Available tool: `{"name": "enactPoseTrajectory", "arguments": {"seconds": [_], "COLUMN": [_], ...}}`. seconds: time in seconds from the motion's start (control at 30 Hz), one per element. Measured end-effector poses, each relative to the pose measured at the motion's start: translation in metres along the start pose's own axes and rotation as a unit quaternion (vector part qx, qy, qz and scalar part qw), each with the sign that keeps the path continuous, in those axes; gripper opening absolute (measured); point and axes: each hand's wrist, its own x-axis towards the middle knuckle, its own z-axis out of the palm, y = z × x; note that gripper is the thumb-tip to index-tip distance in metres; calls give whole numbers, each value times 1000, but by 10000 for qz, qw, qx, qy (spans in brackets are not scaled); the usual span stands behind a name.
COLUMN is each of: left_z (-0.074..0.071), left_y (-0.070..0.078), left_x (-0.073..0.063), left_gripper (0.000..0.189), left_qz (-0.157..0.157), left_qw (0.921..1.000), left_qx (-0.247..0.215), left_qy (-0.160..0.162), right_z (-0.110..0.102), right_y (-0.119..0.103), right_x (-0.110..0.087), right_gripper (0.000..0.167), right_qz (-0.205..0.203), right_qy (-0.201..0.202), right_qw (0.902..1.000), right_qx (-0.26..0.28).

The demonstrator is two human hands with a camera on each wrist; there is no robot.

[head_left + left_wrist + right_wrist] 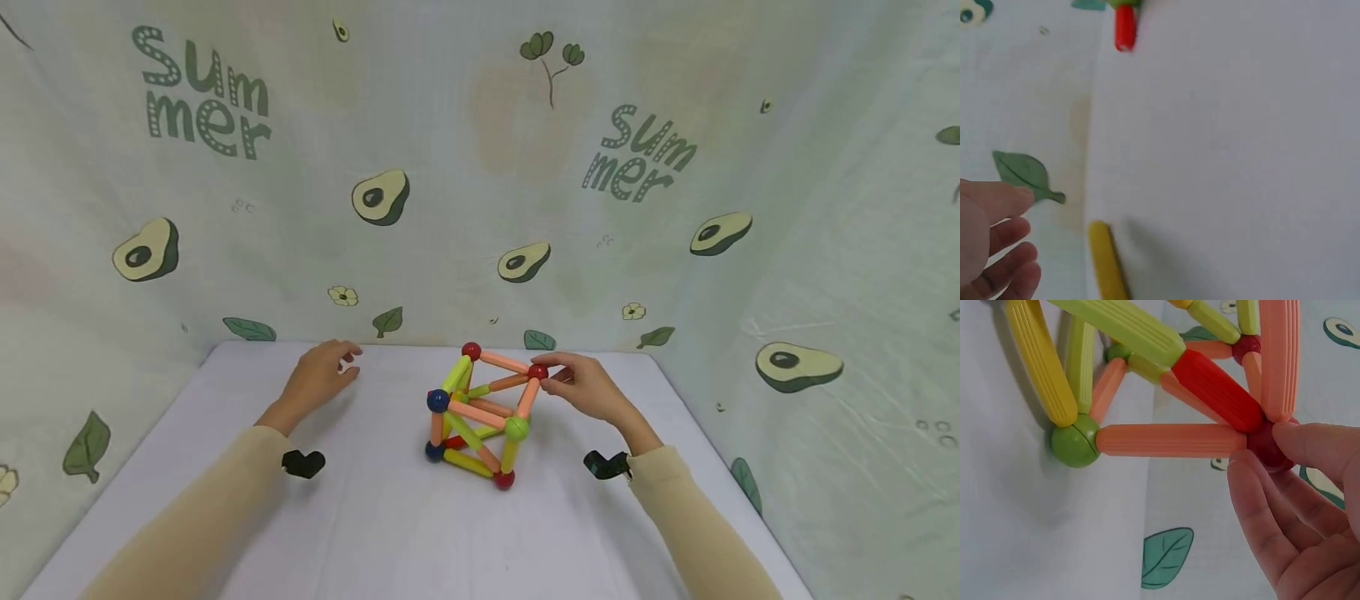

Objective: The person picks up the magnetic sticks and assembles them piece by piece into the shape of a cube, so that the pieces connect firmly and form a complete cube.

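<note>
A frame of coloured rods and balls (480, 414) stands on the table, with salmon, yellow and lime rods joined at red, blue and green balls. My right hand (588, 386) pinches the red ball (538, 372) at its upper right corner. The right wrist view shows the thumb and fingers on that red ball (1266, 447), where salmon and red rods meet. To the left of the frame, my left hand (318, 375) hovers over the table, fingers loosely bent, holding nothing. In the left wrist view a yellow rod (1107, 259) appears near that hand.
A white table (375, 517) lies below, its far edge close to a cloth backdrop (450, 108) printed with avocados and leaves. The cloth also rises at both sides. Part of a red rod (1125, 28) shows at the top of the left wrist view.
</note>
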Motion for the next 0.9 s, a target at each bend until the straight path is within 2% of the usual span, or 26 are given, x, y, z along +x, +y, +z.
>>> {"name": "enactPoseTrajectory", "arguments": {"seconds": [0.1,0.2,0.3,0.4,0.5,0.6,0.67,0.73,0.8,0.9], "left_z": [7,12,13,13,4,-13,-25,-35,-39,-36], "left_y": [-33,-49,-54,-47,-19,27,61,91,114,136], "left_x": [-6,-12,-16,-11,-2,5,6,6,5,6], "left_gripper": [37,35,30,28,29,30,30,30,30,30], "left_qz": [-353,-474,-429,-316,-117,240,527,816,1057,1257], "left_qw": [9963,9925,9917,9934,9965,9970,9946,9909,9859,9792], "left_qx": [316,522,512,359,28,-344,-626,-769,-879,-903], "left_qy": [-722,-998,-1103,-1040,-827,-653,-638,-743,-951,-1312], "right_z": [4,8,11,11,11,12,13,14,15,17], "right_y": [1,2,0,-2,-3,-4,-7,-9,-10,-12], "right_x": [0,2,5,7,10,15,18,22,24,26], "right_gripper": [40,38,37,37,39,39,38,37,37,37], "right_qz": [187,315,385,441,465,447,425,362,328,338], "right_qy": [11,64,127,137,91,-9,-87,-139,-178,-217], "right_qw": [9995,9987,9981,9975,9974,9974,9975,9976,9976,9973], "right_qx": [251,389,458,529,548,564,561,576,579,620]}}
